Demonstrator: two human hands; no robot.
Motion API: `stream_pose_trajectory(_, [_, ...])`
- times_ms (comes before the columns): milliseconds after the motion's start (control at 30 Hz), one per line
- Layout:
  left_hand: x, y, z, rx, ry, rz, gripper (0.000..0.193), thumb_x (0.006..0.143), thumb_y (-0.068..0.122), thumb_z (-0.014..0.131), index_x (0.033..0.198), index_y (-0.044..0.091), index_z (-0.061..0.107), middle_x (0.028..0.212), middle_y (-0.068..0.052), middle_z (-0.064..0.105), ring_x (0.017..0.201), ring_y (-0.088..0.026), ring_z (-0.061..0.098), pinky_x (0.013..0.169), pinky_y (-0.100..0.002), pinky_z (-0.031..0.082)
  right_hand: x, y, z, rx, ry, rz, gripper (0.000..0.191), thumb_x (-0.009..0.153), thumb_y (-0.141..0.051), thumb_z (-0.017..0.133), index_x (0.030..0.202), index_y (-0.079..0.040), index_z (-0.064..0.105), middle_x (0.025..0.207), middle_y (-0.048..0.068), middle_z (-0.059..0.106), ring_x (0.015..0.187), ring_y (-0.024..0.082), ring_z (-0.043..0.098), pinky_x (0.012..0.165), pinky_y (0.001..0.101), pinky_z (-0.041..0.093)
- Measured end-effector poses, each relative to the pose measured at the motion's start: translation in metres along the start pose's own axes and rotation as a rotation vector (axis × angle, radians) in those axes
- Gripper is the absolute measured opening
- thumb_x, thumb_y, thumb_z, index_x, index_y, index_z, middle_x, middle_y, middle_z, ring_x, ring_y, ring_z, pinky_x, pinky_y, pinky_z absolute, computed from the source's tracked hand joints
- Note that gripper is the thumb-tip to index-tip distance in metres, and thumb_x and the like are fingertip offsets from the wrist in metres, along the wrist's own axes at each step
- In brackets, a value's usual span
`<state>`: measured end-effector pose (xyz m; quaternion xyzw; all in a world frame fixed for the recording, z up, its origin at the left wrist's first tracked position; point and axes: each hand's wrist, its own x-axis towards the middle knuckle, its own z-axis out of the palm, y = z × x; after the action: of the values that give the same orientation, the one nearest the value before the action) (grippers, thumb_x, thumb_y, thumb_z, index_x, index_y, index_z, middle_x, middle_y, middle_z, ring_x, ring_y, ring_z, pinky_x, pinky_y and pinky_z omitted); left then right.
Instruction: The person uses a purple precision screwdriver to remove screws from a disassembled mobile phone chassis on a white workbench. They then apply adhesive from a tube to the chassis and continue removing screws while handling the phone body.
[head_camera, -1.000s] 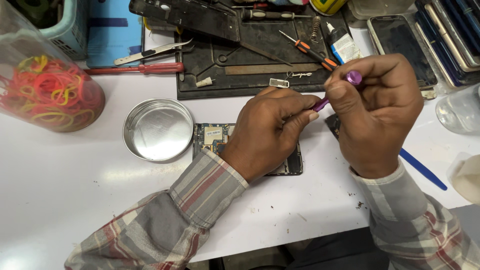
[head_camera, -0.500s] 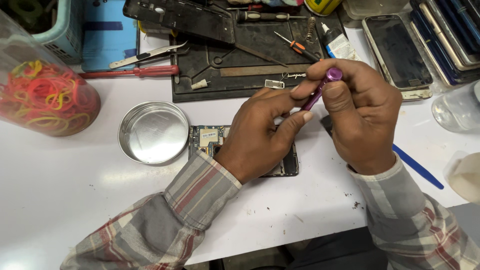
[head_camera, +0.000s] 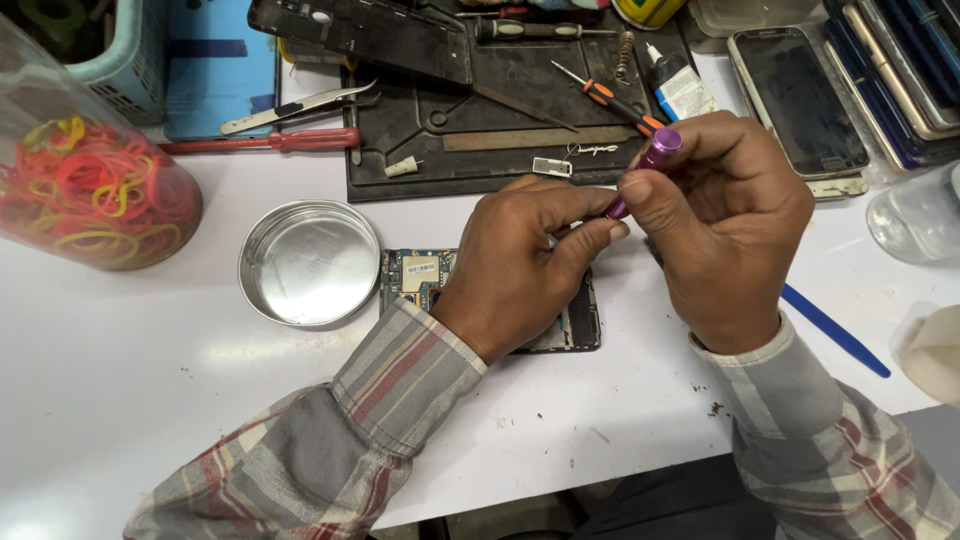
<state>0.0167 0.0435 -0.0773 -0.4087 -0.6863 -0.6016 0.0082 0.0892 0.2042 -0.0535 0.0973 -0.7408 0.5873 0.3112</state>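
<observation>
White worktop carries an opened phone (head_camera: 575, 325) under the left hand (head_camera: 520, 270), whose fingers pinch the lower shaft of a purple screwdriver (head_camera: 650, 165) slanting up-right into the right hand (head_camera: 725, 225), clenched around its top

**Count of things on the white table**

One round silver metal tin (head_camera: 309, 262). One clear plastic jar of coloured rubber bands (head_camera: 85, 190). One opened phone with bare circuit board (head_camera: 420, 275). One purple-handled screwdriver (head_camera: 650, 160), one red-handled screwdriver (head_camera: 270, 141), one orange-handled screwdriver (head_camera: 610, 100). One pair of steel tweezers (head_camera: 295, 106). One black work mat (head_camera: 500, 150). One blue plastic pry stick (head_camera: 835, 330). Two hands: left (head_camera: 520, 265), right (head_camera: 725, 225).
</observation>
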Motion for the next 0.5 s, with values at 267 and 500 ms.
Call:
stream_pose_trajectory(267, [-0.0004,0.0015,0.0015,0.017,0.0,-0.023,0.024,0.093,0.023,0.074,0.109,0.005,0.076,0.095,-0.007,0.077,0.087,-0.021,0.069,0.075,-0.035,0.056,-0.0024,0.0039,-0.001,-0.004,-0.061,-0.008,0.015,0.109,-0.008,0.068,0.116,0.002,0.061,0.108,0.006,0.068,0.092,0.008,0.065,0.083,0.0207,0.056])
stream_pose_trajectory(500, [-0.0008,0.0026,0.0008,-0.01,0.0,-0.07,0.026,0.095,0.026,0.071,0.111,0.006,0.076,0.093,-0.007,0.077,0.083,-0.019,0.064,0.069,-0.033,0.054,-0.0001,0.0004,-0.0065,-0.08,-0.159,-0.007,0.021,0.118,-0.016,0.061,0.12,0.005,0.065,0.106,0.006,0.067,0.095,0.01,0.066,0.087,0.0218,0.055])
